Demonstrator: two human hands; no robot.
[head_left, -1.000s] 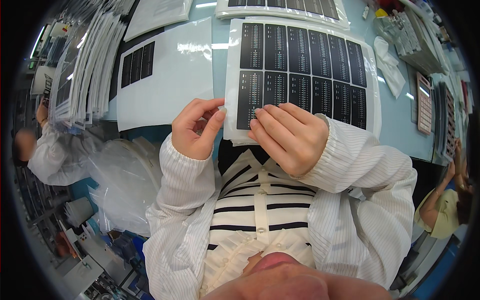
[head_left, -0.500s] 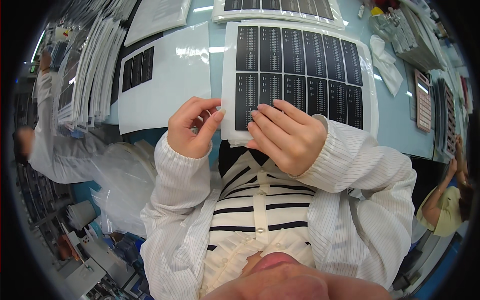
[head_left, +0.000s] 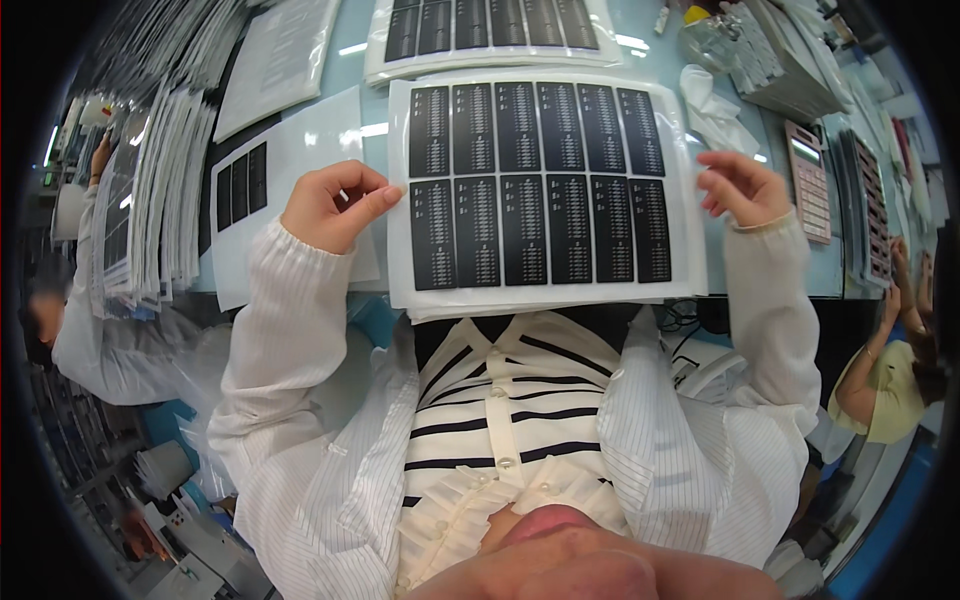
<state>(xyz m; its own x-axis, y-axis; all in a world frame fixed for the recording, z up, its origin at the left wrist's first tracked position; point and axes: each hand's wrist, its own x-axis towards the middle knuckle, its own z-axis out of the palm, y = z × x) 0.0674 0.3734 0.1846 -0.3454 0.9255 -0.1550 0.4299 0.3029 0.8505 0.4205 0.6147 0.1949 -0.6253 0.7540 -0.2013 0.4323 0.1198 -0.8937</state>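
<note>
In front of me lies a stack of white sheets, the top one a label sheet with two rows of black rectangular labels bearing fine white print. My left hand pinches the left edge of this sheet between thumb and forefinger. Just beside the right edge is my right hand, its fingers bent but apart, with nothing visible in them. Whether its fingertips touch the edge is hard to tell. To the left of my left hand lies a mostly white sheet with 3 black labels on it.
Another label stack lies beyond. Piled sheets stand at the left. On the right are a crumpled white tissue, a pink calculator and a dark rack. Other people work at both sides.
My right hand has left the label sheet's surface and moved right, past its right edge. The sheet now lies straighter before me. My left hand stays at its left edge.
</note>
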